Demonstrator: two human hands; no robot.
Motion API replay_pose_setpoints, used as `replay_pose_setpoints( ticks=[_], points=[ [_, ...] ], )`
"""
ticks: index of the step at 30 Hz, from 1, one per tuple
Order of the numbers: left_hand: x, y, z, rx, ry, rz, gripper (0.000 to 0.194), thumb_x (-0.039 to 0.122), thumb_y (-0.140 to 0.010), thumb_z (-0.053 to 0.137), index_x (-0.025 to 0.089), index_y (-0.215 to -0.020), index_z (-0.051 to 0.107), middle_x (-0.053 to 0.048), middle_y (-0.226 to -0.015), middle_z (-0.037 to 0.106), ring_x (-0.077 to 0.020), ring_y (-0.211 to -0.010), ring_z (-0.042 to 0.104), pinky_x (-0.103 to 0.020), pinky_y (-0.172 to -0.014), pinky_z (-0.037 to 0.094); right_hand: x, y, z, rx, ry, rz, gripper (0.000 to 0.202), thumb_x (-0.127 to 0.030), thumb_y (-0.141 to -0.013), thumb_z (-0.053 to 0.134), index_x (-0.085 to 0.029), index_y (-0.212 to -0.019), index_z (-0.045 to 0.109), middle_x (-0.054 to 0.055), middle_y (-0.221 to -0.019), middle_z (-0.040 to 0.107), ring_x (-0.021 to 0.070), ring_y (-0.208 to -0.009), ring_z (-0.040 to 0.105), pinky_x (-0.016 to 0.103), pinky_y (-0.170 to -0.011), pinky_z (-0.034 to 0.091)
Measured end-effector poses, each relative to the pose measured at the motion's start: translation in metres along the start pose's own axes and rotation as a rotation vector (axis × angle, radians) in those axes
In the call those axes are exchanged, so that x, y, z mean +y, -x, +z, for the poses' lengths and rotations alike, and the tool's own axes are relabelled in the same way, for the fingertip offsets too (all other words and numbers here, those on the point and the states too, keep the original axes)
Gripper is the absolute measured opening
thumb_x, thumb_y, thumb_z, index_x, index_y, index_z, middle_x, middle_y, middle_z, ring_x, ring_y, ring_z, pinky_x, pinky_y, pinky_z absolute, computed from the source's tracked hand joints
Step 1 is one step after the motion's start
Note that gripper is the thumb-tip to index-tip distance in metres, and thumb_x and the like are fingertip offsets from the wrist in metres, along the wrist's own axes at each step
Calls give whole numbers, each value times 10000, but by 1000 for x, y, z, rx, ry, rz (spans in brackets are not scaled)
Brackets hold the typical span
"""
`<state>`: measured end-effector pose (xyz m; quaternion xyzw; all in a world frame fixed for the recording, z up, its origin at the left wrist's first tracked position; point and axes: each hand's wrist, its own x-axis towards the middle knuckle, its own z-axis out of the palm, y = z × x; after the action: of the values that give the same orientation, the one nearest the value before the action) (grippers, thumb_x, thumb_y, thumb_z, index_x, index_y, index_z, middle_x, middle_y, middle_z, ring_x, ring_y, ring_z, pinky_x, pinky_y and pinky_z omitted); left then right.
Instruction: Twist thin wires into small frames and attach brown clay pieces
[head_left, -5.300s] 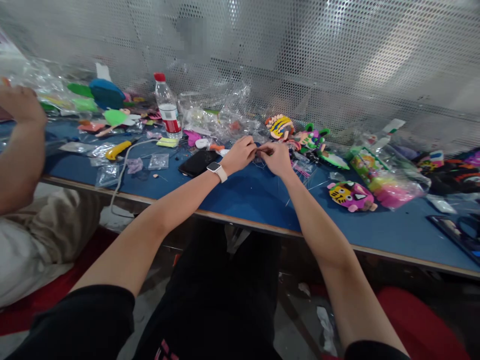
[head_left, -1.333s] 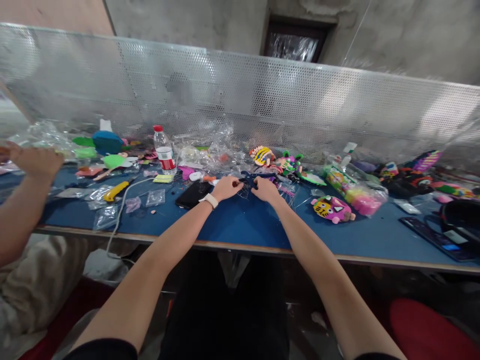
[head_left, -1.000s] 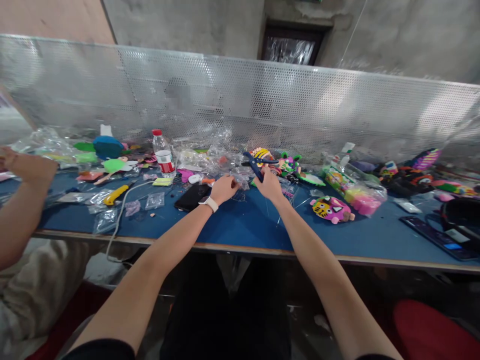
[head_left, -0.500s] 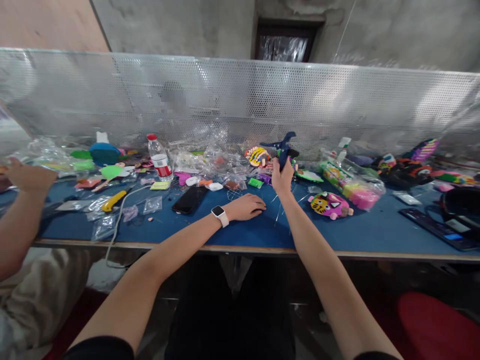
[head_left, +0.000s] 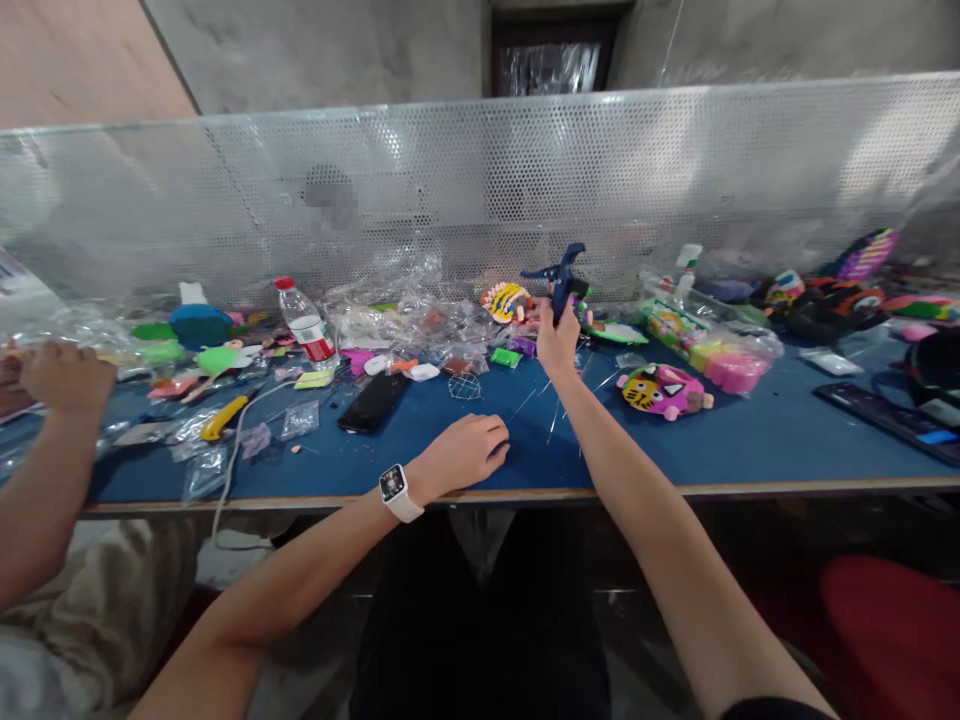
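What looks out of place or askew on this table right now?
Nothing looks plainly damaged. Thin wire-like strands lie scattered near the right hand, loose and pointing different ways. The white cable droops over the table's front edge, where it might snag. The bottle appears to lean, though that may be lens distortion.

The right hand (head_left: 559,338) grips a dark blue plier-like tool (head_left: 565,282) over the far side of the bench (head_left: 337,465); the left hand (head_left: 466,455), fingers curled, lies near the edge, a wire grid (head_left: 465,386) beyond.
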<state>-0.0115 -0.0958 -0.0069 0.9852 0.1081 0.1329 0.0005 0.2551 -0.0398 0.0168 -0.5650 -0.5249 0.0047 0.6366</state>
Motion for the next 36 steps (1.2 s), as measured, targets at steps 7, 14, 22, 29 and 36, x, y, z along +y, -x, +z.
replay_pose_setpoints(
  ticks=[7, 14, 22, 29, 36],
  points=[
    [18, -7, 8, -26, 14, -204, 332, 327, -1116, 644, 143, -1370, 753, -143, -1517, 734, -348, -1465, 655, -520, -1201, 541, 15, -11, 7, 76, -411, 93, 845, -890, -953, 525, -250, -1489, 655, 184, -1470, 712, 371, -1421, 692, 527, -1105, 625],
    [53, 66, 21, 255, 36, -226, 366, 464, -1054, 746, 209, -1313, 792, -119, -1508, 739, -353, -1482, 637, -642, -1346, 413, 19, -21, 8, -24, -653, 151, 660, -729, -935, 732, -380, -1484, 618, 91, -1443, 721, 329, -1552, 586, 577, -1265, 508],
    [65, 103, 49, 647, 69, -250, 227, 174, -1107, 657, 265, -1262, 795, -52, -1220, 853, -241, -1200, 783, -533, -1152, 590, -2, -17, -15, -323, -452, 105, 474, -512, -969, 818, -248, -1344, 697, 97, -1210, 768, 333, -1270, 717, 563, -1173, 598],
    [62, 101, 30, 523, 134, -264, 162, 254, -1127, 655, 265, -1130, 817, -48, -1150, 862, -240, -1104, 799, -465, -946, 622, -5, -17, -54, -659, -195, 118, 400, -369, -790, 920, -188, -1127, 803, 143, -1244, 802, 342, -1052, 756, 555, -998, 675],
    [61, 102, 23, 444, 182, -312, 191, 265, -1147, 625, 257, -1141, 816, -54, -1199, 863, -233, -1120, 786, -459, -974, 599, -5, -1, -8, -781, -53, 93, 333, -372, -921, 768, -159, -1177, 762, 152, -1028, 783, 331, -963, 739, 553, -965, 646]
  ],
)
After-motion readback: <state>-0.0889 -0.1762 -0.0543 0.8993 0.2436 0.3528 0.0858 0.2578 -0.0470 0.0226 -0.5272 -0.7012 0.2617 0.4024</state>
